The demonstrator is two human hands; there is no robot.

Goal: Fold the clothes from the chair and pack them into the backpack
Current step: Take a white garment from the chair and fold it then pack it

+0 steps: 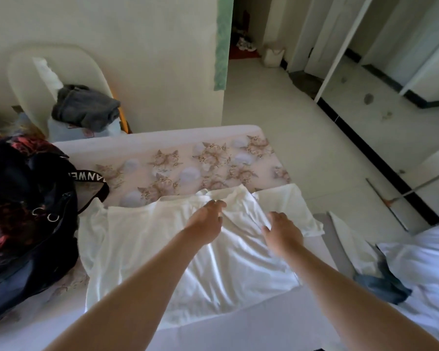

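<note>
White cloth of the T-shirt [150, 236] is spread just right of the backpack [23, 211]: light, limp, best taken at the shoulders. The right hand [281, 231] is laid flat-fingered on it; the left hand [208, 220] cannot be judged.

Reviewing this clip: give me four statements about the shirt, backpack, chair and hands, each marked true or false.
1. The white shirt lies spread on the table. True.
2. The backpack sits right of the shirt. False: it sits left of it.
3. A grey garment lies on the chair. True.
4. Both hands are in the backpack. False: the left hand and right hand are over the shirt, near its collar.
</note>
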